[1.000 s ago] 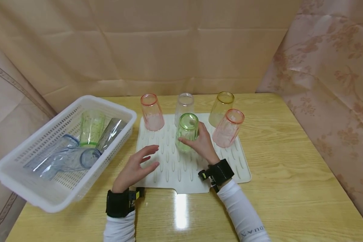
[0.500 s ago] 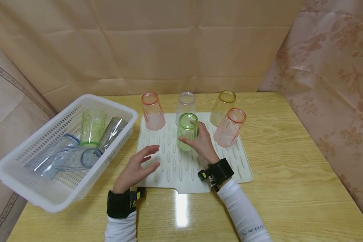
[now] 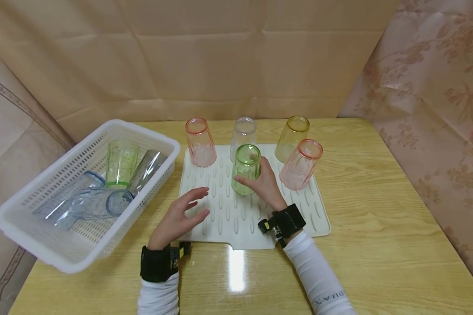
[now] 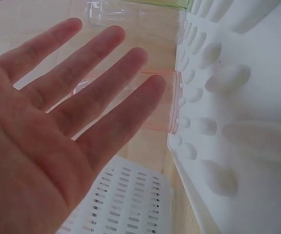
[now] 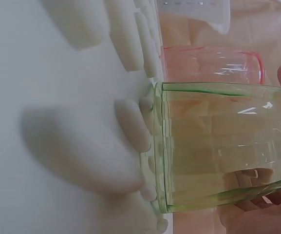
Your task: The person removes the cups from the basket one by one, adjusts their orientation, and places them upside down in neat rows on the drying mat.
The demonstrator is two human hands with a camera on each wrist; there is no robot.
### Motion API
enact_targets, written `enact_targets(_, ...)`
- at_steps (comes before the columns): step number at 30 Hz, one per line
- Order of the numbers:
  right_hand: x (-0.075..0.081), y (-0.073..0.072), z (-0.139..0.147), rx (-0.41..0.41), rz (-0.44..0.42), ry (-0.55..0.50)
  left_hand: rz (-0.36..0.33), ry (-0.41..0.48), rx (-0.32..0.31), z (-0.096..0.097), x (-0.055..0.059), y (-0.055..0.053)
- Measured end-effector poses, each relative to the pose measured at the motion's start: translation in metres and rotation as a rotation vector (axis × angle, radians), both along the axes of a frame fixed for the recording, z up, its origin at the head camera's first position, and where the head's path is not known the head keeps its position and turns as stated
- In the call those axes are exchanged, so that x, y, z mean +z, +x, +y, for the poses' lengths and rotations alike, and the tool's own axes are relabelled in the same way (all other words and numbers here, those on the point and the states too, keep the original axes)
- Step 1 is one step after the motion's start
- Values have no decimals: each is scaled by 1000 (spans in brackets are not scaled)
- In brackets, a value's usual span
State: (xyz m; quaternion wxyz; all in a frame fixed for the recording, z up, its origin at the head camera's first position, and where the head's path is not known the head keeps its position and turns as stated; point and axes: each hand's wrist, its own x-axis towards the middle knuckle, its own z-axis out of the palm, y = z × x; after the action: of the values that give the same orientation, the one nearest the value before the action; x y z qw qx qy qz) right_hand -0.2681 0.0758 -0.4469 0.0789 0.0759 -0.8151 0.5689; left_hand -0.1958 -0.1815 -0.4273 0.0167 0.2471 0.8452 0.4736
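A green glass (image 3: 244,168) stands upside down on the white ribbed drying mat (image 3: 220,223), near its middle. My right hand (image 3: 267,187) grips it from the right side, thumb in front and fingers behind. The right wrist view shows the rim of the green glass (image 5: 203,141) touching the mat's ridges. Over the mat's left front part, my left hand (image 3: 179,221) hovers with spread, relaxed fingers and holds nothing. In the left wrist view the palm of the left hand (image 4: 47,136) faces the camera.
Upturned on the mat are a pink glass (image 3: 202,146) at back left, a clear glass (image 3: 239,135) behind the green one, a yellow glass (image 3: 289,142) and another pink glass (image 3: 299,168) at right. A white basket (image 3: 19,245) with several glasses stands left.
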Motion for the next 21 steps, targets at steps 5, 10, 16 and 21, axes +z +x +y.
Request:
enact_targets(5,2,1,1,6,-9,-11,-19,-8,4,1,2,1)
enact_targets(10,4,2,1,4,-28,-16,-25,-12,5,1,2,1)
enact_targets(16,8,3,4,15,-35,-1,-26,-34,22,2,1,2)
enact_targets(21,17,5,11,28,-25,52,-7,-32,34,0,0,3)
